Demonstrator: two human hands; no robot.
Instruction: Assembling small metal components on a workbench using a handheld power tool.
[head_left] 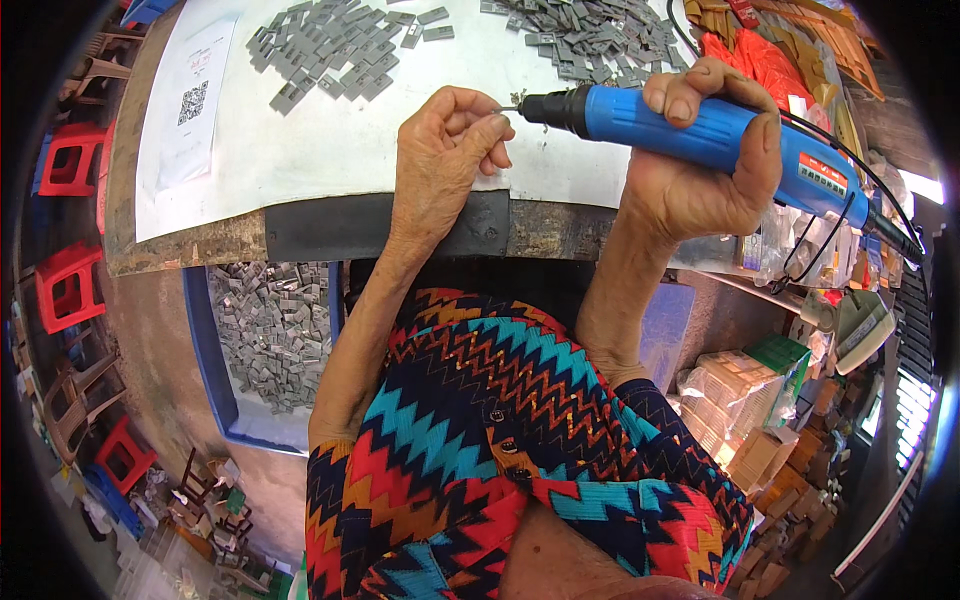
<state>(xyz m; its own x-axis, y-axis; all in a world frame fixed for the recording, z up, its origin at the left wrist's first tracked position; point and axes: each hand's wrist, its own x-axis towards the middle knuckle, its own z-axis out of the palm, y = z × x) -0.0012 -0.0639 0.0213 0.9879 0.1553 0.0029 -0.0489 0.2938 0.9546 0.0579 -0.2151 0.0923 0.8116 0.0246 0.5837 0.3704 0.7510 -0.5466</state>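
My right hand (700,150) is wrapped round a blue electric screwdriver (670,120), held nearly level above the table with its black nose toward the left. Its thin metal bit (508,109) reaches the fingertips of my left hand (455,140). The left thumb and fingers are pinched together there; whatever lies between them is too small or hidden to make out. Beyond my hands, many flat grey rectangular pieces (335,50) are spread on the white sheet (330,150). A second heap of grey pieces (590,40) lies behind the screwdriver.
A printed paper (190,110) lies at the sheet's left. Below the table edge stands a blue tray (215,390) with many grey parts. Red stools (70,285) stand at the left. A cable (890,190) trails from the screwdriver at the right, near cardboard boxes (765,455).
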